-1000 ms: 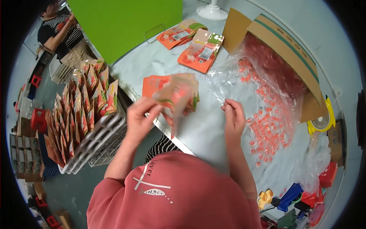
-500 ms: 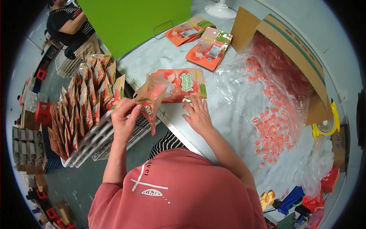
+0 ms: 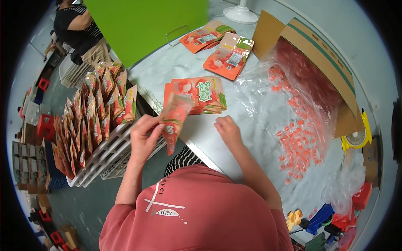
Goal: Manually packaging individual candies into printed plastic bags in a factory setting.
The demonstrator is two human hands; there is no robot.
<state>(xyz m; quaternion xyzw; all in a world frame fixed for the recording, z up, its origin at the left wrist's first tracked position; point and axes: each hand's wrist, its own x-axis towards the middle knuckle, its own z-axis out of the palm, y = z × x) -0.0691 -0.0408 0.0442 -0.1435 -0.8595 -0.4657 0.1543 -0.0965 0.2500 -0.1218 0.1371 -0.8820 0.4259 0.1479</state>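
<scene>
My left hand (image 3: pixel 146 136) pinches a pink-and-green foil pouch (image 3: pixel 175 118) by its side, tilted over the table's near edge. Just behind that pouch lies a stack of flat pouches (image 3: pixel 203 94) of the same kind. To the right of the stack, above the pale table (image 3: pixel 251 138), my right hand (image 3: pixel 229 130) has its fingers curled in; whatever they may hold is hidden. Small red-and-white wrapped pieces (image 3: pixel 298 146) lie farther right, spilling from a clear plastic bag (image 3: pixel 268 90).
An open cardboard box (image 3: pixel 322 54) on its side holds the bag. More pouches (image 3: pixel 228 56) lie at the back. At left, upright pouches (image 3: pixel 94 108) fill a white crate (image 3: pixel 104 154). A green panel (image 3: pixel 150 25) borders the table; another person (image 3: pixel 77 29) stands beyond.
My right hand has come off the stack toward me and right, its spread fingers now curled. My left hand and its pouch have shifted right and slightly nearer.
</scene>
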